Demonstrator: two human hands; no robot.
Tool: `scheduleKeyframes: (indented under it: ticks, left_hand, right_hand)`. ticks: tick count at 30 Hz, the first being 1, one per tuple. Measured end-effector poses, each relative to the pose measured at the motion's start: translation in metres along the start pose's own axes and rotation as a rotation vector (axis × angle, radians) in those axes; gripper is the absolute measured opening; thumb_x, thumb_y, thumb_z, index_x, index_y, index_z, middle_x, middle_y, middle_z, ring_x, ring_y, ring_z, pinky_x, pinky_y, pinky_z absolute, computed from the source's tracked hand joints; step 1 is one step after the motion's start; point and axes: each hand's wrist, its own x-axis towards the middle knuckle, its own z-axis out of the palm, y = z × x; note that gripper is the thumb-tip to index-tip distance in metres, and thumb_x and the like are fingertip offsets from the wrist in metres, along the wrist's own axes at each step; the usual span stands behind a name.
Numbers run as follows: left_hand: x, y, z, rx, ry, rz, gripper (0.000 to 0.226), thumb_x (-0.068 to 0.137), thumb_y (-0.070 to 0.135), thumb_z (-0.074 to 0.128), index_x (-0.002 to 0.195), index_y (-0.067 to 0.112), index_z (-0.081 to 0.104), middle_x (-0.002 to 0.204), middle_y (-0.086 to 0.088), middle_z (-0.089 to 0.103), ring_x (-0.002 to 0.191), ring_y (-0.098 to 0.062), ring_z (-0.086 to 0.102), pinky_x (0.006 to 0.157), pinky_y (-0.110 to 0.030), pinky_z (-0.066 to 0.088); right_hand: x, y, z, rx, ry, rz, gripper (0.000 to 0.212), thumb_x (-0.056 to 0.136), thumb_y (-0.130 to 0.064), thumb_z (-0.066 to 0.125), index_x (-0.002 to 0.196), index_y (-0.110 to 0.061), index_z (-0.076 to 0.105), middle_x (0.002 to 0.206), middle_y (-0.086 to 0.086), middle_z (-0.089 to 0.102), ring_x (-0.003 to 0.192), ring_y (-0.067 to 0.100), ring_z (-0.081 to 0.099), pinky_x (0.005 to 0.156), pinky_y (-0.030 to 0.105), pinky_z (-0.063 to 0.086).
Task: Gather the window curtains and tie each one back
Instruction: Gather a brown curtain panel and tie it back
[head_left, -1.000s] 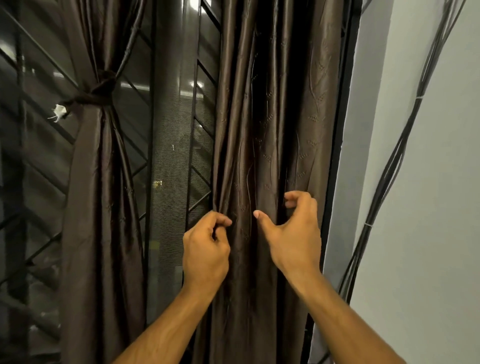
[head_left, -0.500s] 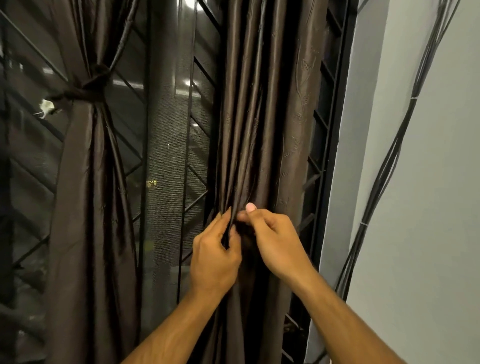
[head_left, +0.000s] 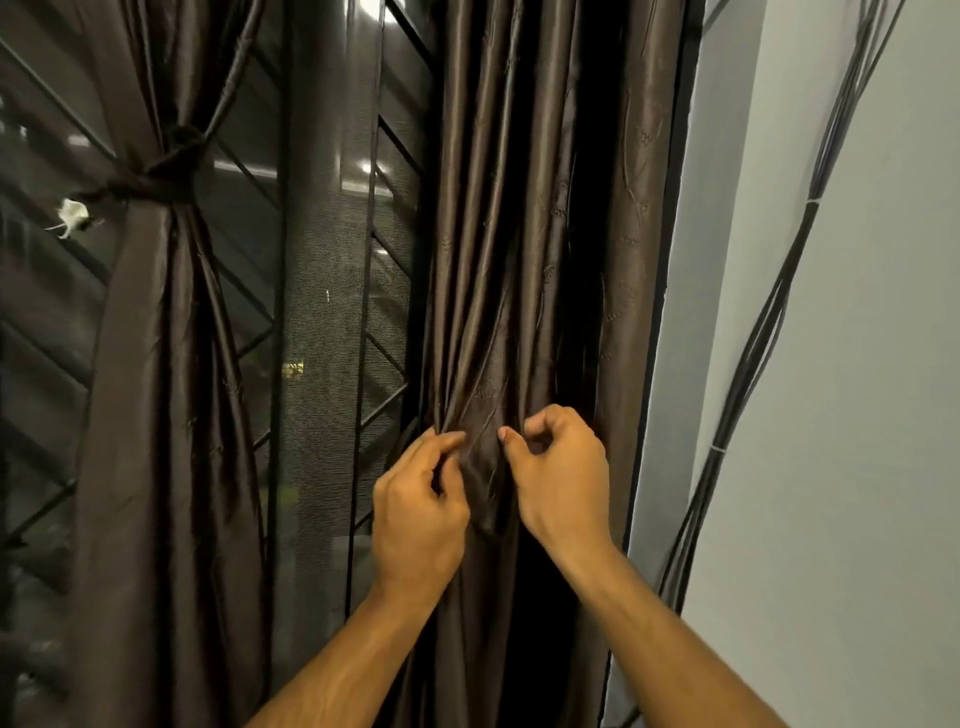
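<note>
Head view: left hand (head_left: 418, 512) is pinching the right curtain (head_left: 524, 249) folds at six o'clock, right hand (head_left: 558, 475) is curling beside it, gripping unclear. At ten o'clock, the left curtain (head_left: 156, 364) is hanging tied by its tieback (head_left: 150, 179).

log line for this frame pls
left hand pinches pleats | right hand bunches glossy dark brown right curtain | left curtain already tied

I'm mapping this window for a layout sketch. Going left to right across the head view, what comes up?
Tied-back curtain → mesh screen → loose curtain pinched by both hands → black cables on the wall.
</note>
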Motion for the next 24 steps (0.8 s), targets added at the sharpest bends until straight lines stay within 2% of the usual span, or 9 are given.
scheduleKeyframes:
  ticks: [2,5,8,10,13,17,19,21,24]
  left_hand:
    - [-0.002,0.001,0.000,-0.012,-0.097,0.017,0.036,0.087,0.010,0.076,0.123,0.012,0.072,0.119,0.010,0.070,0.125,-0.002,0.057,0.102,-0.010,0.044]
    - [-0.006,0.002,0.004,-0.075,-0.203,0.006,0.060,0.080,0.015,0.080,0.137,0.010,0.062,0.135,0.003,0.064,0.132,-0.004,0.055,0.110,-0.018,0.042]
    - [-0.006,0.007,0.010,0.018,-0.095,-0.045,0.044,0.092,0.006,0.069,0.136,0.007,0.063,0.135,-0.006,0.066,0.130,-0.017,0.059,0.106,-0.012,0.038]
    - [-0.007,0.010,0.012,0.048,-0.048,-0.034,0.039,0.095,-0.001,0.062,0.134,0.004,0.064,0.128,-0.005,0.069,0.123,-0.011,0.061,0.099,-0.003,0.033]
    - [-0.008,0.017,0.011,-0.029,-0.053,-0.036,0.038,0.097,-0.003,0.057,0.134,0.007,0.058,0.108,0.019,0.066,0.096,0.023,0.057,0.080,0.003,0.041]
    - [-0.008,0.016,0.014,-0.066,-0.011,-0.054,0.028,0.095,-0.009,0.057,0.118,0.007,0.054,0.090,0.023,0.060,0.085,0.022,0.060,0.065,0.001,0.044]
    - [-0.008,0.013,0.017,-0.031,-0.042,-0.049,0.029,0.093,-0.011,0.057,0.106,0.015,0.059,0.088,0.019,0.062,0.086,0.008,0.065,0.067,-0.001,0.045]
    - [-0.009,0.011,0.020,0.005,-0.087,-0.025,0.033,0.091,-0.013,0.055,0.098,0.017,0.068,0.094,0.018,0.066,0.107,0.001,0.065,0.085,0.001,0.042]
    - [-0.011,0.009,0.026,0.023,-0.110,0.007,0.036,0.091,-0.014,0.055,0.106,0.011,0.075,0.111,0.003,0.074,0.131,-0.012,0.055,0.102,0.000,0.034]
  right_hand:
    - [-0.005,-0.008,-0.001,0.040,-0.042,-0.039,0.028,0.092,-0.026,0.075,0.074,-0.029,0.055,0.085,-0.010,0.059,0.075,0.006,0.060,0.071,0.023,0.050]
    - [-0.002,-0.020,-0.006,0.249,-0.217,0.033,0.011,0.095,-0.018,0.069,0.084,-0.019,0.073,0.081,0.000,0.072,0.075,0.016,0.068,0.073,0.031,0.057]
    - [-0.008,-0.023,-0.016,0.387,-0.351,0.077,0.019,0.096,-0.007,0.062,0.098,-0.013,0.080,0.090,0.003,0.078,0.086,0.015,0.074,0.077,0.025,0.059]
    - [-0.017,-0.014,-0.021,0.265,-0.217,-0.049,0.018,0.096,-0.010,0.064,0.099,-0.017,0.080,0.099,-0.010,0.073,0.092,0.005,0.071,0.081,0.020,0.057]
    - [-0.026,0.006,-0.028,0.025,0.205,-0.271,0.014,0.094,-0.016,0.071,0.108,-0.019,0.068,0.113,-0.009,0.057,0.099,0.008,0.062,0.079,0.031,0.058]
    - [-0.019,0.022,-0.042,-0.105,0.599,-0.171,0.063,0.079,-0.021,0.088,0.131,-0.008,0.053,0.135,0.011,0.047,0.124,0.022,0.049,0.103,0.043,0.051]
    - [-0.014,0.026,-0.047,-0.051,0.581,-0.011,0.071,0.078,-0.026,0.089,0.135,-0.013,0.048,0.133,0.003,0.049,0.122,0.019,0.050,0.105,0.042,0.049]
    - [-0.009,0.028,-0.048,0.045,0.473,0.082,0.060,0.083,-0.026,0.085,0.131,-0.021,0.050,0.117,-0.010,0.057,0.104,0.013,0.058,0.095,0.041,0.055]
    - [-0.004,0.031,-0.049,0.104,0.384,0.139,0.048,0.086,-0.027,0.082,0.125,-0.026,0.054,0.101,-0.016,0.062,0.086,0.010,0.063,0.081,0.039,0.059]
